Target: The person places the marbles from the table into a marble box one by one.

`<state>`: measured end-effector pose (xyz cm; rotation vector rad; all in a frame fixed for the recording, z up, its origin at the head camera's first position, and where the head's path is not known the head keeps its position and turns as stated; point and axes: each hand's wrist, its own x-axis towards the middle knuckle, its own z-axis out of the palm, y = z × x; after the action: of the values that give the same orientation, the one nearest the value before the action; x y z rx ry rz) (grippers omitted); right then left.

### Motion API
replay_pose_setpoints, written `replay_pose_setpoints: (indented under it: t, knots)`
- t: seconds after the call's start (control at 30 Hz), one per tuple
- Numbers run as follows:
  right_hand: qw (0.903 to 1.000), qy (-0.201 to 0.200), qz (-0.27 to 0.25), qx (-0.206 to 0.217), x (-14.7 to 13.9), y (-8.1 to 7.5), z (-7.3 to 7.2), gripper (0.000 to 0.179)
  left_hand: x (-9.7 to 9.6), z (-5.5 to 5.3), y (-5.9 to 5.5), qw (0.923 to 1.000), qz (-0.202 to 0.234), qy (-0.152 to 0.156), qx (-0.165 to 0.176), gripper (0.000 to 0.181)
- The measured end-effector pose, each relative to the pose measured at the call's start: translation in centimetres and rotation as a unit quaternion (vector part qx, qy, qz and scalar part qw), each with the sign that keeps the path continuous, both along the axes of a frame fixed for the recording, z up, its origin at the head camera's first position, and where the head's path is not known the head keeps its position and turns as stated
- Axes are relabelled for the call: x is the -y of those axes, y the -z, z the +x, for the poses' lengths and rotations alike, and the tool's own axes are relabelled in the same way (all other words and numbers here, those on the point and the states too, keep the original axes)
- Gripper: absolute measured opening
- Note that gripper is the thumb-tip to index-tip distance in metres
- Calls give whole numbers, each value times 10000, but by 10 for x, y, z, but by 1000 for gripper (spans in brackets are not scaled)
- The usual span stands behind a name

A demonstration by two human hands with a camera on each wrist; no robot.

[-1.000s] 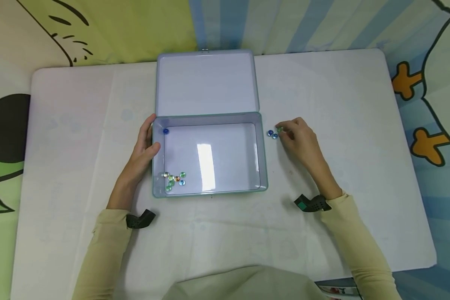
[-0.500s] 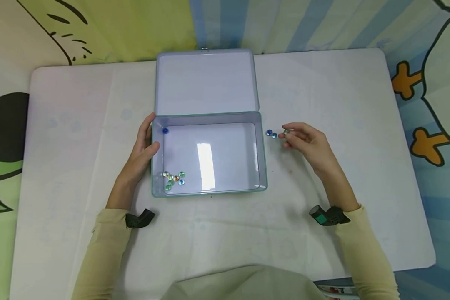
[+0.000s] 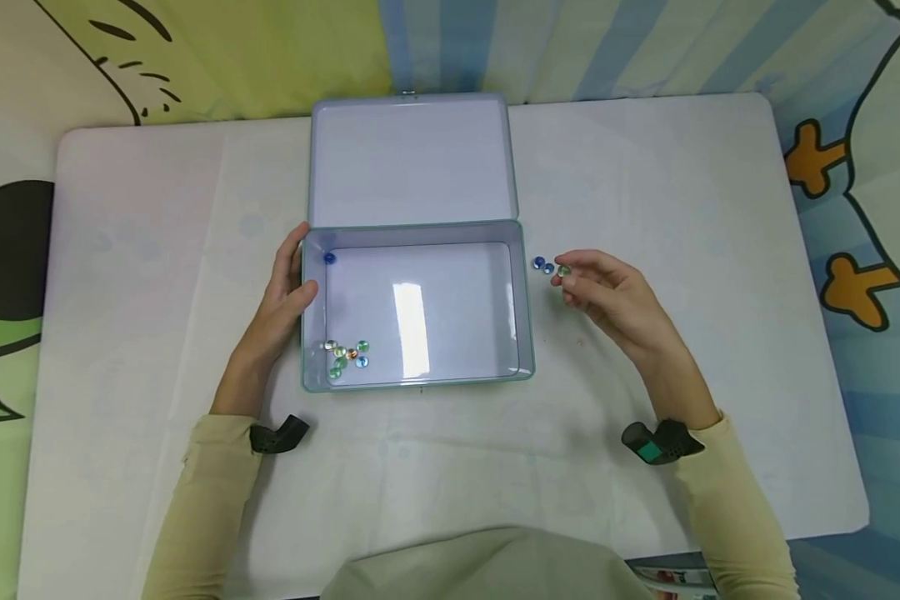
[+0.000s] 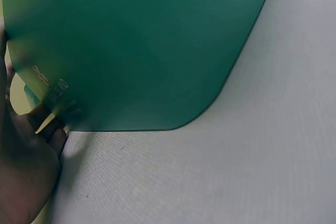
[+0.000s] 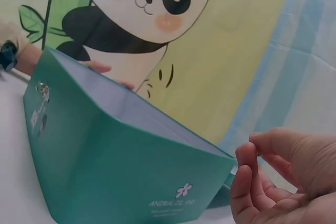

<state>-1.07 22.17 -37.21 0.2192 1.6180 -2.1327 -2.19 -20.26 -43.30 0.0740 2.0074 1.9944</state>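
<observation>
An open pale-lined box [image 3: 528, 333], green outside in the wrist views, lies on the table with its lid [image 3: 412, 158] folded back. My left hand [image 3: 270, 312] rests against its left wall, fingers extended along the outside and thumb at the rim. Several glass marbles [image 3: 341, 363] sit in the near left corner, and one blue marble [image 3: 330, 258] in the far left corner. My right hand [image 3: 615, 300] pinches a green marble [image 3: 564, 271] between thumb and fingers, right of the box. Two blue marbles [image 3: 543, 266] lie close by its fingertips; in the right wrist view the pinched marble is almost hidden.
A white cloth covers the table [image 3: 705, 250]. Patterned curtains [image 3: 607, 50] hang behind the table and at its sides. Each wrist wears a black camera, such as the right wrist camera [image 3: 663, 442]. The box's right wall stands between the blue marbles and its inside.
My right hand has taken the green marble from beside the two blue ones, drawn back to the right, then shifted slightly left again. My left hand stays at the box.
</observation>
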Motion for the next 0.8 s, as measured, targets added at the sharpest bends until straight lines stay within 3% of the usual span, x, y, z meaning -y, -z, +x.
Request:
replay_pose_setpoints:
  t: [0.33, 0.8]
  knots:
    - [9990, -351, -272, -91, 11, -8, 1, 15, 0, 0, 0, 10000, 2, 18, 2, 82]
    - [9943, -1038, -235, -108, 25, -15, 6, 20, 0, -1, 0, 9999, 91, 19, -42, 84]
